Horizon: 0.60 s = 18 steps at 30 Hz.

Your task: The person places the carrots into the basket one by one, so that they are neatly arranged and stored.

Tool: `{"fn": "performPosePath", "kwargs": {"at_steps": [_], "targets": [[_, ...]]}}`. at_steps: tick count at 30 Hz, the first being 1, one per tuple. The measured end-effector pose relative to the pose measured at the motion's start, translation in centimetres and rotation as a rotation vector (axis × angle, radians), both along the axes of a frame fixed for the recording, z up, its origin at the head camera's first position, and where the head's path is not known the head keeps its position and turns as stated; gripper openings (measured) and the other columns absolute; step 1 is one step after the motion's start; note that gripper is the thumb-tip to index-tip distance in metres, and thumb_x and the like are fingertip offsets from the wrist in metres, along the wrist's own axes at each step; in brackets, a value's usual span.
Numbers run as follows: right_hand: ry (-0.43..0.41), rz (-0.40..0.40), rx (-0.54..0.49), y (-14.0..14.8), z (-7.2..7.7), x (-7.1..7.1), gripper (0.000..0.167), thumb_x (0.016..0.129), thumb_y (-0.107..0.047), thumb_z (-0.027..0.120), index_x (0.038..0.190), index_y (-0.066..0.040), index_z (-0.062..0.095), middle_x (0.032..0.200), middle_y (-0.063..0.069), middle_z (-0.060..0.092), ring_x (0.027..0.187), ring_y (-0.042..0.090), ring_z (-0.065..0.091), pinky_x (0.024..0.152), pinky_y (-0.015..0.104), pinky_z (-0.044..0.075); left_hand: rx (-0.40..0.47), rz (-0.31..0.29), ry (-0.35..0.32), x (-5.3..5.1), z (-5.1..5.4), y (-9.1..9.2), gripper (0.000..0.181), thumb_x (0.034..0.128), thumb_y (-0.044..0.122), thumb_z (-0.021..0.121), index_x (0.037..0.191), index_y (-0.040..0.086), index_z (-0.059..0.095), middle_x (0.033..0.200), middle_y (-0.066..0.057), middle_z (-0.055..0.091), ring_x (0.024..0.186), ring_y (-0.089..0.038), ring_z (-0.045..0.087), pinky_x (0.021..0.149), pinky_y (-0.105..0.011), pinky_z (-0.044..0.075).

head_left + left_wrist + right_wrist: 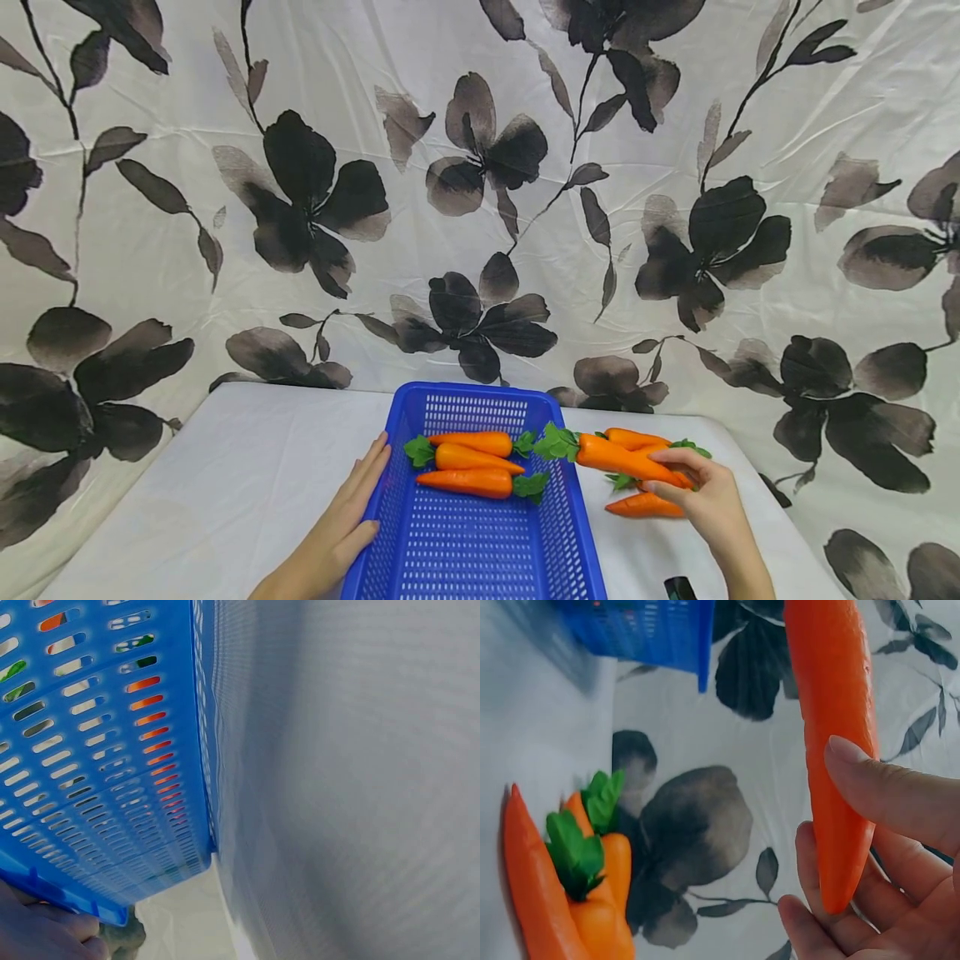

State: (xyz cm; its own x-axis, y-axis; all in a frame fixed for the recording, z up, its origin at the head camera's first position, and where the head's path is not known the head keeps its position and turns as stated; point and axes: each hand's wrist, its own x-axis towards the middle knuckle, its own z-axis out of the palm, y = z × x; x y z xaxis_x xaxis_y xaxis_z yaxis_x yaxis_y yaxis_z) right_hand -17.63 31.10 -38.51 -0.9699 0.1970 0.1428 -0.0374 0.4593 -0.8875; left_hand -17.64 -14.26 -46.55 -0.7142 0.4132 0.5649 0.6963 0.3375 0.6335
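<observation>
My right hand (708, 496) pinches an orange toy carrot (615, 456) near its pointed end, thumb against fingers. The carrot's green leaves reach over the right rim of a blue plastic basket (472, 558). In the right wrist view this carrot (836, 750) hangs tip down above the table. My left hand (337, 521) rests along the basket's left side with fingers extended; only part of that hand (45, 930) shows in the left wrist view. Inside the basket lie three carrots (468, 482) side by side, toward the far end.
More loose carrots (645, 505) lie on the white table (172, 500) to the basket's right, partly hidden behind my right hand. A small dark object (678, 587) shows at the bottom edge. Behind the table hangs a flower-patterned cloth (480, 242).
</observation>
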Motion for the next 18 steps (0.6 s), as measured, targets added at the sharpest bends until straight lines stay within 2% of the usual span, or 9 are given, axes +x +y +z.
{"fn": "performPosePath", "kwargs": {"at_steps": [4,8,11,18], "targets": [[-0.035,0.018,-0.017,-0.9,0.1,-0.1,0.041,0.077,0.002,0.080,0.116,0.003,0.068,0.122,0.017,0.063,0.099,0.011,0.063,0.081,0.019,0.053,-0.006,0.009,0.010,-0.1,0.0,0.0,0.083,0.0767,-0.003,0.045,0.155,-0.005,0.019,0.162,-0.025,0.011,0.152,-0.024,0.007,0.115,-0.016,-0.005],[-0.060,0.025,-0.022,-1.8,0.3,-0.3,0.039,0.078,0.000,0.080,0.115,0.002,0.068,0.126,0.016,0.063,0.104,0.017,0.062,0.082,0.019,0.053,-0.021,-0.001,-0.044,0.0,0.0,0.0,0.083,0.0777,-0.004,0.044,0.156,-0.004,0.016,0.164,-0.023,0.007,0.152,-0.023,0.004,0.115,-0.015,-0.007],[-0.054,0.045,-0.013,-2.4,0.5,-0.5,0.039,0.077,0.000,0.081,0.114,0.002,0.069,0.123,0.015,0.064,0.105,0.022,0.062,0.082,0.019,0.052,-0.035,-0.012,-0.075,0.0,-0.1,-0.1,0.084,0.0786,-0.004,0.044,0.157,-0.003,0.013,0.164,-0.022,0.004,0.152,-0.024,0.001,0.114,-0.015,-0.008],[-0.031,0.085,0.044,-3.9,1.1,-1.4,0.036,0.075,0.000,0.082,0.109,0.000,0.072,0.117,0.014,0.069,0.104,0.026,0.063,0.086,0.026,0.052,-0.038,-0.012,-0.081,-0.1,-0.1,-0.1,0.083,0.0790,-0.004,0.043,0.157,-0.003,0.013,0.164,-0.021,0.004,0.152,-0.024,0.001,0.113,-0.014,-0.008]]}}
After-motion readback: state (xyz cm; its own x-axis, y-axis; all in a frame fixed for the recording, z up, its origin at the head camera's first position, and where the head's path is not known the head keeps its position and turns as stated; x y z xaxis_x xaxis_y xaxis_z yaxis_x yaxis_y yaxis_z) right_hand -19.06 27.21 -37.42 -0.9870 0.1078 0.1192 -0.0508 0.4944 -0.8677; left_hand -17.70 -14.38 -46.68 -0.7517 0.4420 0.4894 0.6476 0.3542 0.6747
